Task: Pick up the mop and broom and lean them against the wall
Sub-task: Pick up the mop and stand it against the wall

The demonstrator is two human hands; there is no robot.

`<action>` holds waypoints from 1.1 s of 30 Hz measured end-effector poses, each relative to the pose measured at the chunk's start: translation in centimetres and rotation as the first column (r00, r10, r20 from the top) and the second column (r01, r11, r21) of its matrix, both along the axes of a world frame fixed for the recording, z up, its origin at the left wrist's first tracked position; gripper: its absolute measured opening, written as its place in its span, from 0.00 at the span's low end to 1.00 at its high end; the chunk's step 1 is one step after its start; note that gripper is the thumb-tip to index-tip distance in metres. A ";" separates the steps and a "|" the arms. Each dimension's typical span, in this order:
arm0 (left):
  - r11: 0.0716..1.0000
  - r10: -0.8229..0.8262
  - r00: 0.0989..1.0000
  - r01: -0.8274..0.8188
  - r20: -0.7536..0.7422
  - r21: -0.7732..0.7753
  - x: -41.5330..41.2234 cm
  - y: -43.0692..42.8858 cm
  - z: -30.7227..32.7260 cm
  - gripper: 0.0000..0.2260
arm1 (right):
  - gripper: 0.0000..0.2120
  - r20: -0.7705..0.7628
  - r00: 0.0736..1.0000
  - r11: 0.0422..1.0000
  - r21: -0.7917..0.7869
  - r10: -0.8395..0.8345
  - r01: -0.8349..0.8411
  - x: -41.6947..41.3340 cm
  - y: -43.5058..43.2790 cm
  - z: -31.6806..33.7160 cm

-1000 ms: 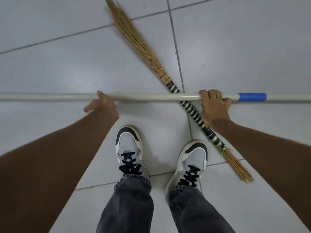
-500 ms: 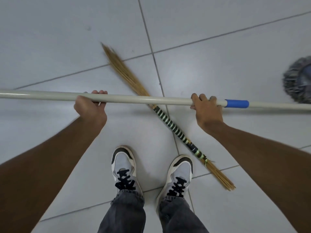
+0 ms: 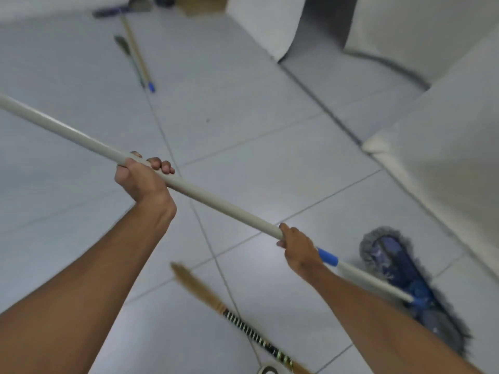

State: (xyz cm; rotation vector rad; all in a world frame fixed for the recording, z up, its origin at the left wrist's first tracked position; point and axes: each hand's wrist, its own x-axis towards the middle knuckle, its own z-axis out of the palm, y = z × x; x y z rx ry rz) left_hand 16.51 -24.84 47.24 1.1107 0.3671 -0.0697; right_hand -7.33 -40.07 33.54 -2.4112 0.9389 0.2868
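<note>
Both hands are wrapped around the mop pole, left hand high, right hand low, tilting it toward the wall; the broom lies on the floor.

Indoor space, bare and utilitarian: looks like a hallway or open room in a home or plain building; cannot tell which. Floor of large pale grey tiles with thin dark grout lines. White painted walls along the right, broken by a recessed opening. No furniture in sight. Cleaning gear lies about: a straw broom flat on the tiles, a blue dust mop near the wall, two more long-handled tools lying farther off. A brown box-like shape at the far edge, blurred.
</note>
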 end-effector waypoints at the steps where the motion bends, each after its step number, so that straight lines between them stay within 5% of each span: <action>1: 0.998 -0.062 0.996 0.062 0.066 0.006 -0.3 -1.3 2.7 0.10 | 0.15 0.028 0.999 0.999 0.020 -0.034 0.033 -0.2 -0.1 2.0; 8: 0.885 -0.425 0.819 0.466 0.385 -0.013 -10.5 -15.0 32.2 0.14 | 0.12 0.279 0.882 0.924 0.091 -0.381 0.370 -8.5 -4.9 24.4; 16: 0.557 -0.672 0.388 0.826 0.631 0.086 -27.1 -19.1 52.3 0.10 | 0.07 0.491 0.653 0.784 0.107 -0.576 0.612 -19.6 -5.7 40.4; 24: 0.161 -0.679 -0.056 0.961 0.732 0.223 -41.9 -20.2 62.0 0.11 | 0.08 0.642 0.412 0.596 0.089 -0.647 0.798 -30.2 -4.1 48.4; 33: -0.140 -0.547 -0.395 0.912 0.738 0.385 -60.6 -23.3 65.3 0.12 | 0.10 0.667 0.192 0.418 0.195 -0.720 0.888 -45.6 -5.1 51.3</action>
